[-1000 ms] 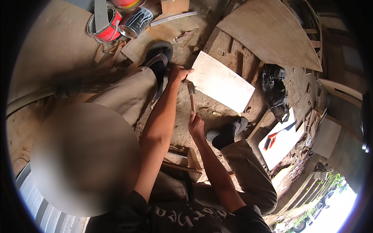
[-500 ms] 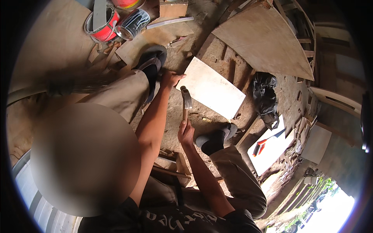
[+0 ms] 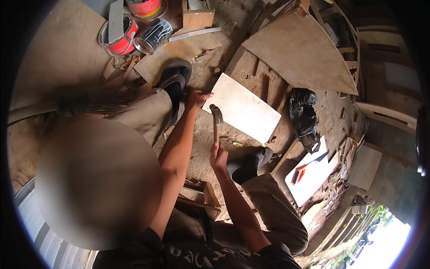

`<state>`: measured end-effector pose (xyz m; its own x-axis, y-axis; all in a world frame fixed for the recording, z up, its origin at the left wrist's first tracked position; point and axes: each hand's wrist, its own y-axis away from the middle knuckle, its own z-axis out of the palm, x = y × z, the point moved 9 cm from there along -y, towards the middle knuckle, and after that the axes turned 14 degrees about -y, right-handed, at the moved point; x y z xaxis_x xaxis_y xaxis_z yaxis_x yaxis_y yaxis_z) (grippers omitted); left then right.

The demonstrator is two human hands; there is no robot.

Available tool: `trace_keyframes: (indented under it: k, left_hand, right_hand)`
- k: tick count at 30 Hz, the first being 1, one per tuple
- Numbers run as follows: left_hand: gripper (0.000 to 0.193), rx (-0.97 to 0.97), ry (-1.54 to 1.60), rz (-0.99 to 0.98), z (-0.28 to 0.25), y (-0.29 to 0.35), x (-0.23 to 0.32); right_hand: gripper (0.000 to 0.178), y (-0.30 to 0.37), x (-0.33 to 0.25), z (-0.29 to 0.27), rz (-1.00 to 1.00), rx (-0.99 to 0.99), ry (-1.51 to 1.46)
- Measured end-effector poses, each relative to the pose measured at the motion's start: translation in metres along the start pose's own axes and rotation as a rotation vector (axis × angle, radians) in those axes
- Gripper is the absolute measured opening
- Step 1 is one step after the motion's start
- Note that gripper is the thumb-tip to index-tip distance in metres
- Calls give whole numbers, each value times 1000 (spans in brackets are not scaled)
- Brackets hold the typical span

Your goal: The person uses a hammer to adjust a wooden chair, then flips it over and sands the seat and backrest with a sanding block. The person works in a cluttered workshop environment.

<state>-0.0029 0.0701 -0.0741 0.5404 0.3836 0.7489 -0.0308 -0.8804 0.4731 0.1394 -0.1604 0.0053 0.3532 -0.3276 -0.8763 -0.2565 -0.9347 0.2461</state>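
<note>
A pale rectangular wooden board (image 3: 246, 105) lies tilted across the middle of the view, between my two feet. At its left corner my left hand (image 3: 197, 98) grips the edge, thumb lying on the top face. My right hand (image 3: 218, 157) is wrapped round the wooden handle of a claw hammer (image 3: 217, 117). The hammer's metal head hangs over the board's near left edge, close to my left hand; whether it touches the board I cannot tell. Small dark marks, perhaps nail heads, dot the board's edges.
Red paint cans (image 3: 121, 36) and a dark dented can (image 3: 153, 36) stand at the far left. A large plywood panel (image 3: 304, 49) leans at the far right. Beside it lies a black plastic bag (image 3: 303, 116). A red-handled saw (image 3: 299, 174) rests on a white board (image 3: 309, 181). A broom (image 3: 89, 102) is at left.
The hammer and my right hand have shifted slightly right and nearer to me. My left hand still holds the board's corner. The whole view has moved a little.
</note>
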Motion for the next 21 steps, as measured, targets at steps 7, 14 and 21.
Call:
trace_keyframes:
  k: [7, 14, 21]
  left_hand:
    - [56, 49, 29, 12, -7, 3, -3]
    - [56, -12, -127, -45, -11, 4, 6]
    - [65, -6, -12, -18, 7, -12, -26]
  right_hand:
    - [45, -6, -21, -5, 80, 14, 107]
    - [44, -12, -26, -8, 61, -24, 127]
    - [38, -7, -32, -10, -25, 0, 95]
